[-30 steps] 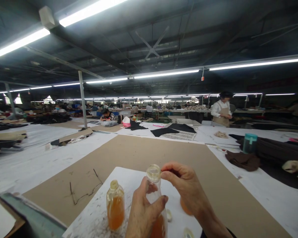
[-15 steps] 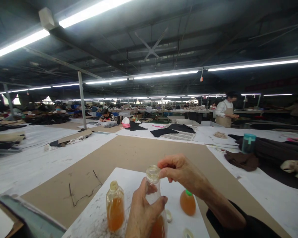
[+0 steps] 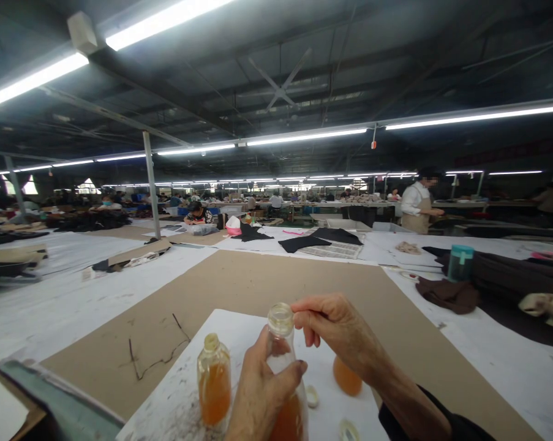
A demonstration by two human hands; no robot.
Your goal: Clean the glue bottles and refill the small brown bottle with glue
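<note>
My left hand (image 3: 263, 392) is wrapped round a clear bottle (image 3: 280, 321) with orange liquid low in it. The bottle's wide mouth is uncapped and faces up. At the right side of its rim, my right hand (image 3: 334, 321) is closed in a pinch, thumb and forefinger together. What the pinch holds, if anything, is too small to make out. To the left stands a second uncapped bottle (image 3: 214, 389) of orange liquid. A rounded orange container (image 3: 347, 375) is partly hidden behind my right wrist. Two pale caps (image 3: 312, 397) lie beside the held bottle.
The bottles stand on a smudged white sheet (image 3: 166, 404) over brown paper (image 3: 239, 282). A bent dark wire (image 3: 159, 366) lies to the left. Dark cloth (image 3: 510, 294) and a teal-lidded jar (image 3: 460, 263) are at right. A person in an apron (image 3: 416, 205) stands farther back.
Both hands and the held bottle have shifted slightly left. My right hand has dropped a little, covering the green top of the rounded container. The pinch stays at the rim.
</note>
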